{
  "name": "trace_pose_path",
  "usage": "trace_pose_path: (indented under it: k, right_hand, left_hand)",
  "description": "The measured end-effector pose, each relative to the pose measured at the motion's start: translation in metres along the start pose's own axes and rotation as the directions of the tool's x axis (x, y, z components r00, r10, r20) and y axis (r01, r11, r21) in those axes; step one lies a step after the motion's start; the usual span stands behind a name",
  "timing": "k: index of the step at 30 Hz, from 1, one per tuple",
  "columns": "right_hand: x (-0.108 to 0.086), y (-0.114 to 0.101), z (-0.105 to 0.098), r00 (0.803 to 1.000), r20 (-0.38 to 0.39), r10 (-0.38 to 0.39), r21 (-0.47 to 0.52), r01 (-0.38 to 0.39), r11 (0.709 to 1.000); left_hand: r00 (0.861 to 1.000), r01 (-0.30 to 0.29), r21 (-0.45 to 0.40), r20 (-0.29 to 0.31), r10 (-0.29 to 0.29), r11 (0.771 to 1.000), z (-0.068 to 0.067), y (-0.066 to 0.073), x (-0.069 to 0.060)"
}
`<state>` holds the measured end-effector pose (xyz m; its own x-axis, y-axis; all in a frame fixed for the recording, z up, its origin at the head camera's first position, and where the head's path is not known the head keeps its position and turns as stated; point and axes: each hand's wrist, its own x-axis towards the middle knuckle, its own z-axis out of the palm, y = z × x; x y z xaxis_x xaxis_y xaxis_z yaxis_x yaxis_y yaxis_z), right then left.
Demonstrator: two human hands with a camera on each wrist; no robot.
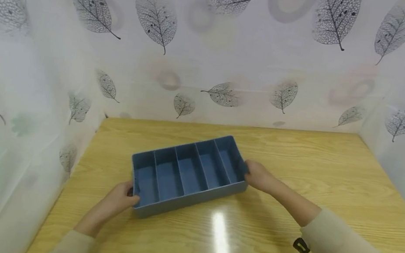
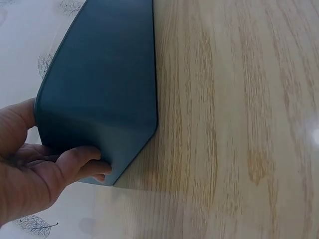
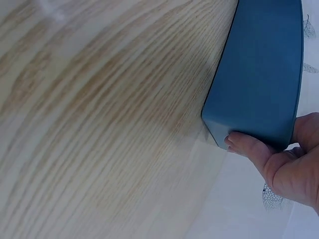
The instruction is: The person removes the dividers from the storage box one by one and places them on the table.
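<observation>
The left hand (image 1: 120, 196) gripped one short end of a blue tray (image 1: 190, 173), with its thumb (image 1: 133, 200) hooked over the rim and its fingers (image 2: 79, 157) bent against the outside of the end wall. The right hand (image 1: 259, 177) held the opposite short end in much the same way. The tray thus lay between the two hands, over the table (image 1: 308, 161). Holding it by both ends was probably for balance: the tray was long, and one hand alone would likely have let the other end dip. The right hand reached farther from the person than the left, so the tray sat on a slant. Its compartments faced up, and four dividers (image 1: 180, 171) ran across it between the hands, presumably to keep contents apart. Whether the base touched the table below the hands or hung just above it could not be told.

A small dark buckle (image 1: 301, 247) showed beside the right sleeve (image 1: 342, 250), nearer the person than the right hand; its purpose was unclear. Beyond both hands hung a leaf-printed sheet (image 1: 235, 70).

No brand, label or writing could be read on the tray walls by either hand; the sheet bore leaf pictures and pale rings, with no legible letters.
</observation>
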<state>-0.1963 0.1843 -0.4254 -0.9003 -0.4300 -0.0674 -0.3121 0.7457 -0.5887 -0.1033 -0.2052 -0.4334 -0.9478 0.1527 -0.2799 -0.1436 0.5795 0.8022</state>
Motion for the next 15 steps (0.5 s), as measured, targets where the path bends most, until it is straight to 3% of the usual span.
trace_pose_path:
  k: [15]
  right_hand:
    - [-0.030, 0.009, -0.005, 0.998, -0.028, 0.055, -0.014, -0.056, 0.998]
  left_hand:
    - [0.996, -0.072, 0.036, 0.053, 0.070, 0.997, 0.005, 0.008, 0.020]
